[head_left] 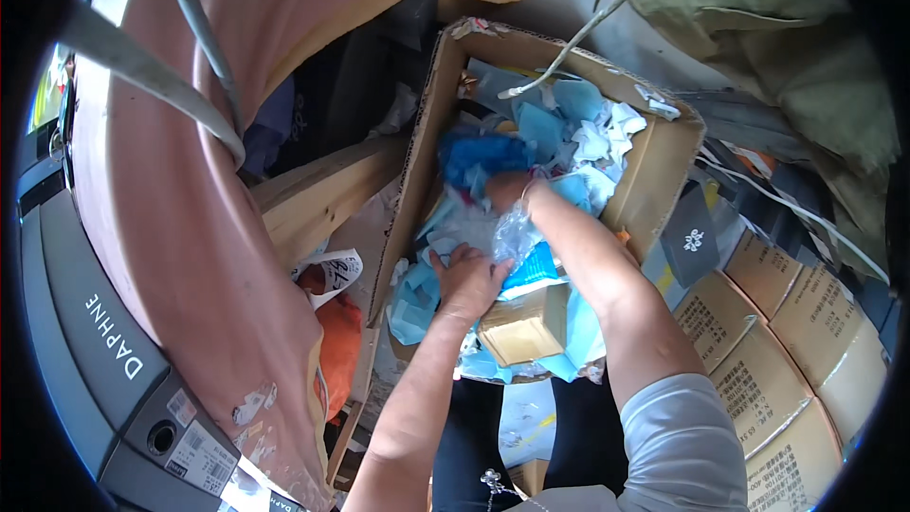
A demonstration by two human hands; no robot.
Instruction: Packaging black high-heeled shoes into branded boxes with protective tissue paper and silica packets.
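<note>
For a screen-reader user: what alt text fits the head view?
Two bare hands dig in a cardboard box of blue and white scraps: the left hand presses on blue pieces, and the right hand is sunk in clear plastic wrap. A small tan carton sits near them.

So there's this big open cardboard box (654, 180), flaps up, tilted a bit, and stuffed to the rim with blue and white scraps (569, 128) of paper and plastic. A darker blue crumpled bag (479, 156) sits near the box's left wall, about midway along it. Clear crinkly plastic wrap (512, 232) is bunched in the middle of the pile. At the box's near edge a small tan carton (523, 327) lies tilted on top of the scraps, one flat face up, with a light blue packet (536, 265) touching its far side.
</note>
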